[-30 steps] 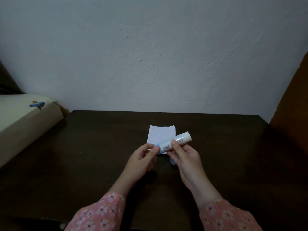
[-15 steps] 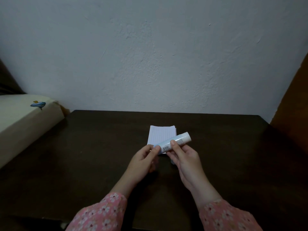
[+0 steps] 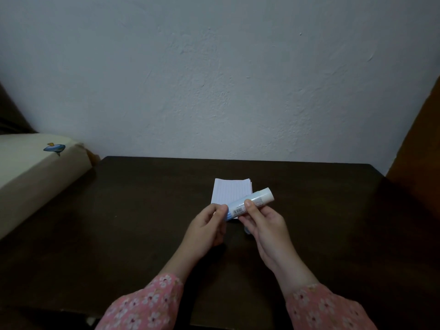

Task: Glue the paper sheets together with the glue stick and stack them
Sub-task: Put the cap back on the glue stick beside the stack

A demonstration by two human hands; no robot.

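Note:
A small stack of white lined paper sheets [image 3: 232, 193] lies flat on the dark wooden table [image 3: 133, 210], near its middle. Just above the stack's near edge I hold a white and light-blue glue stick [image 3: 252, 203], tilted with its white end up to the right. My right hand [image 3: 264, 225] grips the tube's body between thumb and fingers. My left hand [image 3: 209, 225] pinches the tube's lower blue end. Whether the cap is on or off is hidden by my fingers.
A cream cushion [image 3: 31, 172] with a small blue whale print borders the table's left side. A white wall stands behind the table's far edge. A brown surface [image 3: 419, 163] rises at the right. Bare tabletop lies on both sides of my hands.
Both hands and the glue stick have stayed almost in place; my left fingers have shifted slightly on the tube's lower end. The paper stack has not moved.

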